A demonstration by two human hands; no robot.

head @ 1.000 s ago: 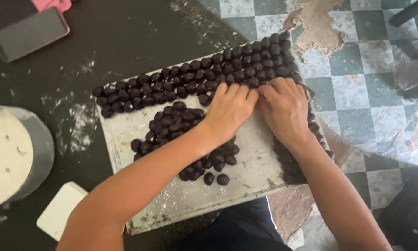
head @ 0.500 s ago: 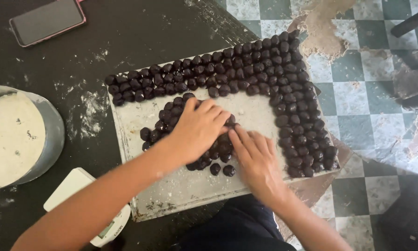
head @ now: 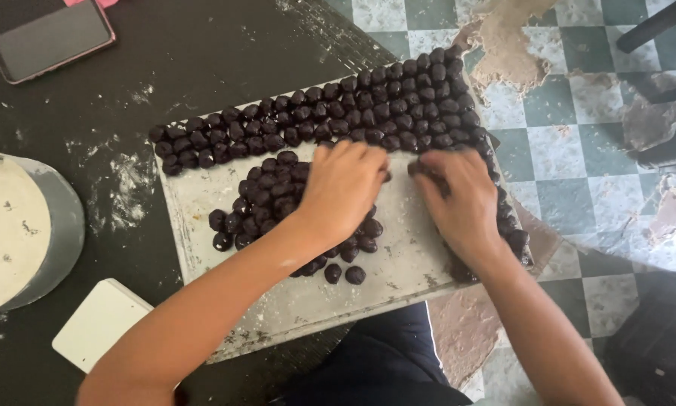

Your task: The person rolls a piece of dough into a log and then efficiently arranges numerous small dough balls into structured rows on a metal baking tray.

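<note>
Seen from above, a person's left hand and right hand lie palm-down, fingers loosely curled, on a floured metal tray — both touching small dark dough balls; whether either grips one is hidden. Neat rows of balls line the tray's far edge — a loose heap sits under the left hand, so lining-up appears underway, calling for gentle nudges against the finished rows.

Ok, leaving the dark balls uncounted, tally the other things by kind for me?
Hands: 2, left and right
Tray: 1
Phone: 1
Round grey tub: 1
White flat box: 1
Total: 6
</note>
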